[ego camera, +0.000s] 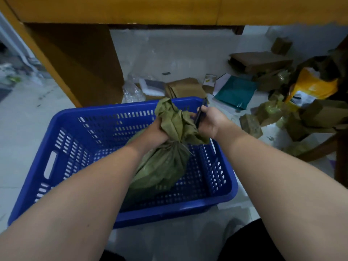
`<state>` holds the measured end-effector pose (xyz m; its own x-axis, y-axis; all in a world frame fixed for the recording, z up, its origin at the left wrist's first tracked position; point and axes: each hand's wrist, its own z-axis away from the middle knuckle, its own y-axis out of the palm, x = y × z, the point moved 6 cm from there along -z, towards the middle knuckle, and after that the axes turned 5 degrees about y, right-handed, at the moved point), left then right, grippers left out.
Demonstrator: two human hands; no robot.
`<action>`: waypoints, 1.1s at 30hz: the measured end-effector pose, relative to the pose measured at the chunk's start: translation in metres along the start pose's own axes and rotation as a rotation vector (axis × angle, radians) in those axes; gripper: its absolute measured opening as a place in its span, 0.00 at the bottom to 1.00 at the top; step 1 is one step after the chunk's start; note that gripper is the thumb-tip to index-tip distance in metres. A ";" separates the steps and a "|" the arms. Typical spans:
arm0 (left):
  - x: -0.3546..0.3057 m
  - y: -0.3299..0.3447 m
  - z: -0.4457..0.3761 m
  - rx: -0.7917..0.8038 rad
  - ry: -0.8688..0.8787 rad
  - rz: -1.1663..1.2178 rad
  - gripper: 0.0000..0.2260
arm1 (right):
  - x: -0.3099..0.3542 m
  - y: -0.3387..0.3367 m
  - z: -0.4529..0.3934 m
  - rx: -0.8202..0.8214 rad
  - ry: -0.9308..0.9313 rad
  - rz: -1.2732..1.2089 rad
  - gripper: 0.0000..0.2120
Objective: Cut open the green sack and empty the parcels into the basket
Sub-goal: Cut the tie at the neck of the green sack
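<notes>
A green sack (162, 166) stands inside the blue slotted basket (56, 147), its neck tied with a cord and its loose top bunched above the knot. My left hand (154, 134) grips the bunched neck from the left. My right hand (209, 123) is closed on a dark slim cutter (199, 115), held upright against the right side of the sack's top. The parcels inside the sack are hidden.
A yellow wooden desk (75, 59) stands behind the basket at the left. Flattened cartons (184, 87), a teal bag (235, 91), a yellow mailer (310, 85) and taped parcels (252, 125) litter the pale floor at the right. A dark wooden leg (340, 157) rises at the far right.
</notes>
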<state>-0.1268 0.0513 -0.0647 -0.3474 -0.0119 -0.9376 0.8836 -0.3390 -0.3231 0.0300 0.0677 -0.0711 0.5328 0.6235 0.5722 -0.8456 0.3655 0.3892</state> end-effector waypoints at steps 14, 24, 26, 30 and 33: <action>0.049 -0.042 0.023 -0.088 -0.184 -0.065 0.24 | -0.010 0.055 0.012 0.094 -0.134 -0.025 0.10; 0.066 -0.054 0.027 -0.376 -0.426 0.327 0.19 | -0.032 0.076 0.021 0.203 -0.156 0.280 0.08; 0.070 -0.051 0.024 -0.418 -0.464 0.442 0.14 | -0.036 0.076 0.021 0.219 -0.139 0.319 0.08; 0.082 -0.048 0.019 -0.503 -0.527 0.669 0.13 | -0.035 0.075 0.018 0.289 -0.116 0.359 0.11; 0.087 -0.052 0.003 -0.551 -0.501 0.727 0.13 | -0.037 0.072 0.007 0.284 -0.091 0.354 0.09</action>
<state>-0.2035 0.0653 -0.1289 0.3469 -0.4735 -0.8096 0.9093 0.3815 0.1665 -0.0502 0.0662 -0.0594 0.2247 0.6082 0.7614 -0.9400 -0.0707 0.3339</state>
